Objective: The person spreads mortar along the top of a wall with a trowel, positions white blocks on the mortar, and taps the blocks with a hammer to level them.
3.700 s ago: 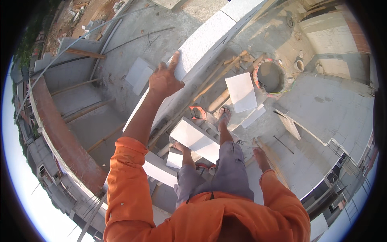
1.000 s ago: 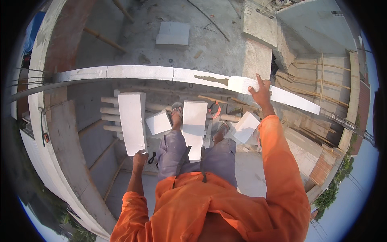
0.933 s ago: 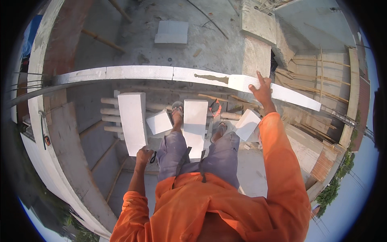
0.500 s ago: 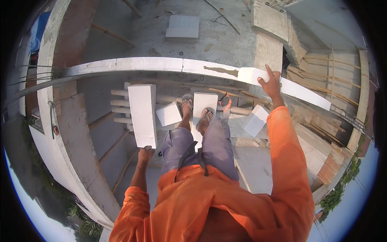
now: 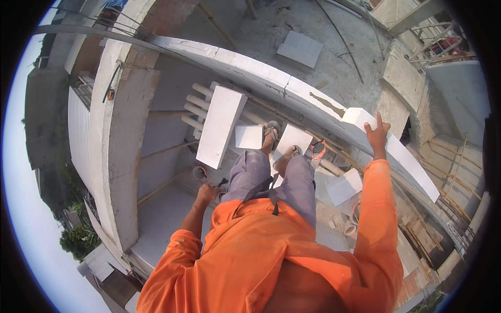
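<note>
My right hand rests at the end of a short white block on top of a narrow white block wall. Its thumb and forefinger are spread apart. Grey mortar lies along the wall top beside that block. My left hand is closed, low on the left, next to my knee. A dark piece shows by its fingers, but I cannot make out what it is. Just beyond it a long white block lies tilted, apart from the hand.
My feet stand at white blocks on the near side of the wall. An orange-and-black item lies beside them. Another white block sits to the right. Beyond the wall, pale blocks lie on concrete. A round container stands near my left hand.
The whole view has turned, so the wall now slants down to the right. My left hand has come away from the long block's near end. My right hand stays at the short block.
</note>
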Available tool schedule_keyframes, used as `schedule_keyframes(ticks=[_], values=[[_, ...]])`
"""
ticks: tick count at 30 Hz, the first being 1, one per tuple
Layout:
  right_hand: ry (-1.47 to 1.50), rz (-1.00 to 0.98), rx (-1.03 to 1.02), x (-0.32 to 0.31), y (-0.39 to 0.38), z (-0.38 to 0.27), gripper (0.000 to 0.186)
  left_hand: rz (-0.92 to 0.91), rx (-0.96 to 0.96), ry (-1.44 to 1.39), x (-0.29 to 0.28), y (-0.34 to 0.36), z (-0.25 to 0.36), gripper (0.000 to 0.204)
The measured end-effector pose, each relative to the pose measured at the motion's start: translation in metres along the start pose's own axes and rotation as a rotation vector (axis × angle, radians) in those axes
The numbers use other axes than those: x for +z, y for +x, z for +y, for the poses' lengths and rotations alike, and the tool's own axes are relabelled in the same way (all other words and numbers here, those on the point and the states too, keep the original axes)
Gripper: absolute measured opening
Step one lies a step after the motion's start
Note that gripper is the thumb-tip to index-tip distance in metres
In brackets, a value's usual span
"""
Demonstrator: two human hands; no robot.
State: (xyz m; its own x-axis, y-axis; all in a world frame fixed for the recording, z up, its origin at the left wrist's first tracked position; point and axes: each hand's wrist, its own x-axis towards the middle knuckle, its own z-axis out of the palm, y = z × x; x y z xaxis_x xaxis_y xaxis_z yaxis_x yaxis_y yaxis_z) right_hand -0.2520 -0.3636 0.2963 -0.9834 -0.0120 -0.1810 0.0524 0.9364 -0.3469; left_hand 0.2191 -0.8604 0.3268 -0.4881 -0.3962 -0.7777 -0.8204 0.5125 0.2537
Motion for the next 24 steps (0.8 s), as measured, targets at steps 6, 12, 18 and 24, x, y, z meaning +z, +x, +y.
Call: schedule_keyframes(ticks=[6,12,18,24], values=[[0.059,0.013,0.011,-0.004,-0.069,-0.029,0.069,0.059,0.007,0.085,-0.005,-0.081,-0.019,0.023],[0.144,-0.152,0.053,0.051,-0.174,0.02,0.065,0.123,0.042,0.133,-0.027,-0.086,-0.017,0.026],[0.432,-0.754,0.542,0.069,-0.261,0.034,0.045,0.292,-0.093,-0.036,-0.067,-0.059,-0.049,0.031],[0.514,-0.676,0.712,0.054,-0.266,-0.027,0.033,0.424,-0.256,-0.155,-0.17,-0.019,-0.06,0.028]])
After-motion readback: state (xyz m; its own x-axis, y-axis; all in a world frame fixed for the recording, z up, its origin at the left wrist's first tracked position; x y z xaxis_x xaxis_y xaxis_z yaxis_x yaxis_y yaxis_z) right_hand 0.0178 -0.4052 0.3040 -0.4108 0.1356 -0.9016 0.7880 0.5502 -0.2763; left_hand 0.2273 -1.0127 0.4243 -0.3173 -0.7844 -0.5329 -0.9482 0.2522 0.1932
